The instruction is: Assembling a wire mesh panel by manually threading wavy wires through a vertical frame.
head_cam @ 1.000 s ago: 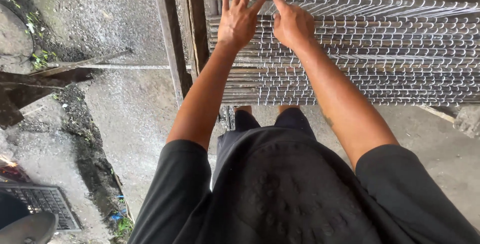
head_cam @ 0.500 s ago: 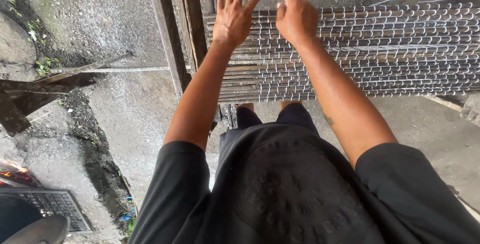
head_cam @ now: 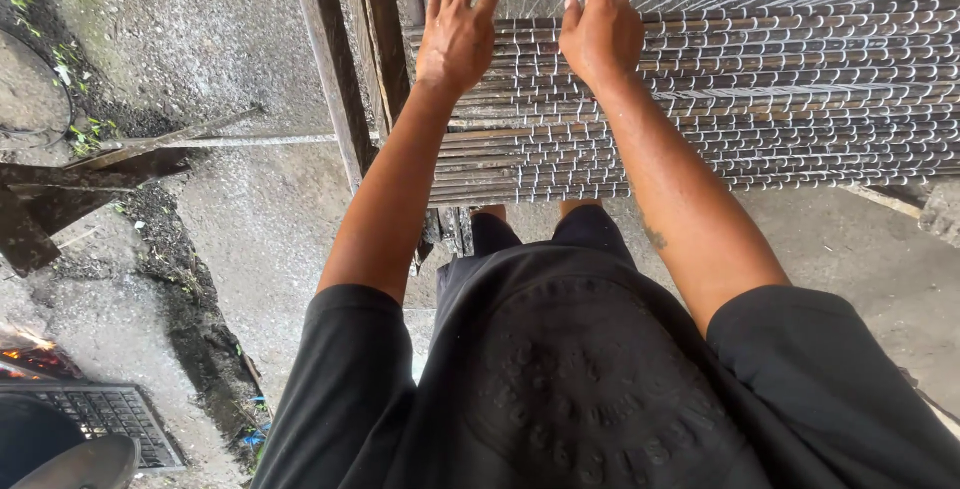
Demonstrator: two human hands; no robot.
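Note:
A wide bed of thin metal rods (head_cam: 760, 89) with small curled hook ends lies in rows across a frame in front of me. My left hand (head_cam: 458, 29) rests flat on the rods near their left end, fingers spread and straight. My right hand (head_cam: 600, 31) sits just to its right, fingers curled down onto the rods, the index finger raised. Neither hand closes around a rod. My black shirt (head_cam: 580, 379) and dark trousers fill the lower part of the view.
Two upright wooden posts (head_cam: 345, 59) stand at the left end of the rod bed. Wet concrete ground (head_cam: 220, 209) lies below. A dark angled metal piece (head_cam: 60, 189) sits at the left, a metal grate (head_cam: 105, 414) and a small glowing fire (head_cam: 30, 354) at bottom left.
Both hands have stayed on the rods at the left end; the view has shifted slightly, and my right hand's fingers have curled down more onto the rods.

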